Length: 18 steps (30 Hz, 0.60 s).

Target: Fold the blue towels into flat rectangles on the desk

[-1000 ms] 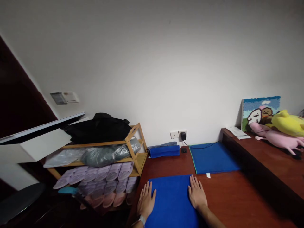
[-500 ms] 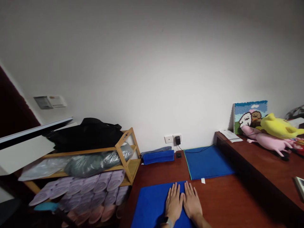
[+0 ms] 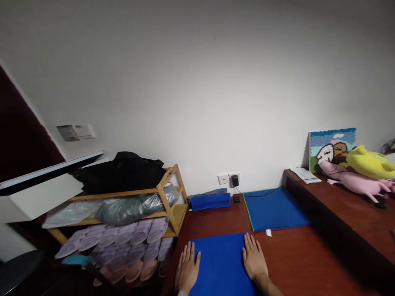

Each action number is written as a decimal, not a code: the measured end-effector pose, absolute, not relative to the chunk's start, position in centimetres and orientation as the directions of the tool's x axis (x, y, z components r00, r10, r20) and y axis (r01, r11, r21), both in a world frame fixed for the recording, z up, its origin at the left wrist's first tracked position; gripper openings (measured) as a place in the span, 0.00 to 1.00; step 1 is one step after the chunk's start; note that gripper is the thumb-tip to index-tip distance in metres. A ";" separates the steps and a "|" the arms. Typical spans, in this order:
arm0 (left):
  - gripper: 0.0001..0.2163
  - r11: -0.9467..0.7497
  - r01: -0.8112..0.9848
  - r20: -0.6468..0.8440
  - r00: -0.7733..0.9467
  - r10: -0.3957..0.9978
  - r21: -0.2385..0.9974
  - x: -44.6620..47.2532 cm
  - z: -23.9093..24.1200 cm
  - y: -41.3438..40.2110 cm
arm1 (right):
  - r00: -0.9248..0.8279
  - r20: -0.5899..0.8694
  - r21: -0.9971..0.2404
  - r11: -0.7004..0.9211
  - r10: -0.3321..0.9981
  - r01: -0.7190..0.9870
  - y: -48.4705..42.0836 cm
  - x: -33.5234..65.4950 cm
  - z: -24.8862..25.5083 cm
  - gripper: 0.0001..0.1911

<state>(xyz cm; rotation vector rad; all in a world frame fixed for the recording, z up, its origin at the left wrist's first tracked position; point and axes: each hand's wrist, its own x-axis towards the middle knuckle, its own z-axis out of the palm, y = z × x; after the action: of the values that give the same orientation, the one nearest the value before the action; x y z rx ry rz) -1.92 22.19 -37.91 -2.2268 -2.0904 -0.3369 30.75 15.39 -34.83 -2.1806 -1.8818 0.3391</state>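
Note:
A bright blue cloth point(image 3: 221, 265) lies spread on the reddish-brown wooden table, its lower part cut off by the bottom of the view. My left hand point(image 3: 188, 268) rests flat on the cloth's left side, thumb apart from the fingers. At the opposite side, my right hand point(image 3: 254, 257) lies flat over the right edge, fingers stretched forward. Neither hand grips anything. Behind them, a second blue cloth point(image 3: 276, 209) with a green edge and a white tag lies flat. A folded blue cloth point(image 3: 210, 201) sits against the wall.
A wooden rack point(image 3: 173, 201) on the left holds a black bag point(image 3: 123, 172), plastic-wrapped items and several slippers point(image 3: 140, 232). A black plug point(image 3: 235, 181) with a cable is in the wall socket. On the raised right surface lie plush toys point(image 3: 358, 181) beside a picture point(image 3: 331, 148).
My left hand has slid left across the cloth, from beside my right hand to the left side. My right hand stays near the right edge. The view has shifted slightly.

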 end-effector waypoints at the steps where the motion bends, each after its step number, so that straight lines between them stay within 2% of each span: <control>1: 0.31 -0.076 0.991 0.219 0.051 0.974 0.109 -1.9 -38.1 22.2 | 0.143 -0.017 -0.334 -0.141 0.990 0.932 15.4 30.8 -34.9 0.34; 7: 0.31 -0.088 0.989 0.246 0.056 0.968 0.121 -1.4 -38.4 22.2 | 0.143 -0.006 -0.355 -0.136 0.990 0.925 15.4 30.8 -35.0 0.34; 12: 0.32 -0.080 0.996 0.279 0.069 0.958 0.029 -1.5 -37.8 22.1 | 0.149 -0.015 -0.349 -0.145 0.989 0.926 15.5 30.6 -34.9 0.34; 15: 0.30 -0.138 0.990 0.346 0.133 0.929 -0.010 0.3 -36.9 21.6 | 0.149 -0.009 -0.361 -0.142 0.989 0.922 15.5 30.6 -35.0 0.34; 18: 0.28 -0.259 0.966 0.344 0.239 0.908 0.014 5.3 -35.8 20.6 | 0.150 0.000 -0.384 -0.139 0.989 0.913 15.5 30.7 -35.0 0.34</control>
<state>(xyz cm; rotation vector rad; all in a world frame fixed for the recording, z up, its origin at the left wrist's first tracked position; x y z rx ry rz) 5.28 20.62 -35.83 -2.3066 -1.7738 -0.4218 30.71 15.54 -35.04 -2.1385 -1.8384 0.3665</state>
